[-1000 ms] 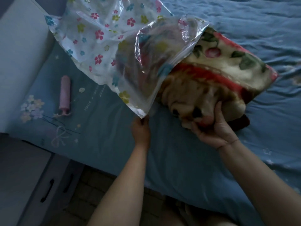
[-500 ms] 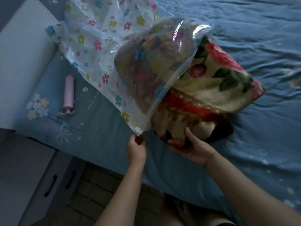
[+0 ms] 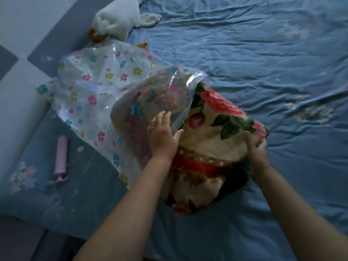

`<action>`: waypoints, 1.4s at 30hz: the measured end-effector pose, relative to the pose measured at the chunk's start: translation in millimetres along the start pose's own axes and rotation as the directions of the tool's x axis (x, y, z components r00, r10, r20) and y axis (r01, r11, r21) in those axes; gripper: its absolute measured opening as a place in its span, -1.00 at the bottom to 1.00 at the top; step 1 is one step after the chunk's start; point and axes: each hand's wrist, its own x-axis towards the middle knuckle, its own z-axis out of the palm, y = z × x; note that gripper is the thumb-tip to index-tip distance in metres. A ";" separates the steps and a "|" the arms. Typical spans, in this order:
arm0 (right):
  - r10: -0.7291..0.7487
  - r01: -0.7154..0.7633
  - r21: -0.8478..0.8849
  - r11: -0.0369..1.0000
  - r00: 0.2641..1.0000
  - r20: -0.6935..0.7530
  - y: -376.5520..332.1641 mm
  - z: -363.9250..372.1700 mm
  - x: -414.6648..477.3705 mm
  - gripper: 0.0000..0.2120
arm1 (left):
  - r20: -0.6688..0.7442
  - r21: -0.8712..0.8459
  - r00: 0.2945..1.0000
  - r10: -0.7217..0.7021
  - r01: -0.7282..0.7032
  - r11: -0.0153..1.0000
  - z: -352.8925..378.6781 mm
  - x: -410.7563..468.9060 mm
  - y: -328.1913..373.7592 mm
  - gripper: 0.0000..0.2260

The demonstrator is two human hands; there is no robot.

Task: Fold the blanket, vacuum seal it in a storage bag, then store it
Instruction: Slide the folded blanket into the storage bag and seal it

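- Here, the folded blanket (image 3: 212, 147) lies on the blue bed (image 3: 263, 63), its far end veiled inside the flowered storage bag (image 3: 98, 91);
- left hand (image 3: 162, 136) lies flat on the bag's mouth, fingers straight;
- right hand (image 3: 257, 149) grips the blanket's right edge, fingertips hidden;
- pink pump (image 3: 60, 157) lies left; a white plush toy (image 3: 116, 17) beyond.

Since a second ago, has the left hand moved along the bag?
Yes. The left hand has left the bag mouth's near corner and gone up onto its top edge, farther from the pink pump side, over the blanket.
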 end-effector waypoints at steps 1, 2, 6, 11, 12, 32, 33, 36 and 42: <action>-0.065 0.057 -0.215 0.975 0.997 -0.031 -10.7 -1.7 15.6 0.35 | 0.065 0.064 0.997 0.031 -0.035 0.997 4.8 15.7 7.6 -0.36; -0.133 0.111 -0.412 0.905 0.991 -0.025 -20.7 -2.3 29.7 0.29 | 0.123 0.121 0.991 0.054 -0.069 0.990 10.4 30.1 14.2 -0.33; -0.226 0.306 -0.705 0.640 0.952 0.208 -51.6 15.0 88.0 0.04 | 0.299 0.337 0.946 0.126 -0.228 0.913 36.0 71.6 33.7 -0.24; -0.173 0.424 -0.675 0.603 0.896 0.408 -64.6 50.1 143.3 -0.08 | 0.295 0.508 0.875 0.384 -0.484 0.713 58.2 114.2 36.1 -0.37; -0.167 0.432 -0.680 0.593 0.892 0.421 -64.6 58.4 149.7 -0.10 | 0.269 0.522 0.835 0.480 -0.545 0.656 62.4 125.0 34.2 -0.48; -0.014 0.479 -0.787 0.389 0.857 0.515 -60.7 114.2 179.9 -0.26 | 0.146 0.073 0.978 0.148 -0.160 0.984 61.1 233.4 32.8 -0.74; -0.025 0.502 -0.781 0.371 0.846 0.532 -57.3 111.7 172.9 -0.25 | 0.128 -0.009 0.989 0.073 -0.073 0.997 64.4 232.8 33.1 -0.78; -0.062 0.562 -0.763 0.320 0.816 0.575 -49.3 102.0 148.7 -0.15 | 0.202 -0.292 0.972 -0.123 0.180 0.939 66.8 223.2 32.4 -0.89; -0.136 0.665 -0.723 0.184 0.746 0.652 -33.2 91.6 82.7 -0.08 | 0.496 -0.667 0.854 -0.160 0.492 0.560 31.0 182.0 40.9 -0.83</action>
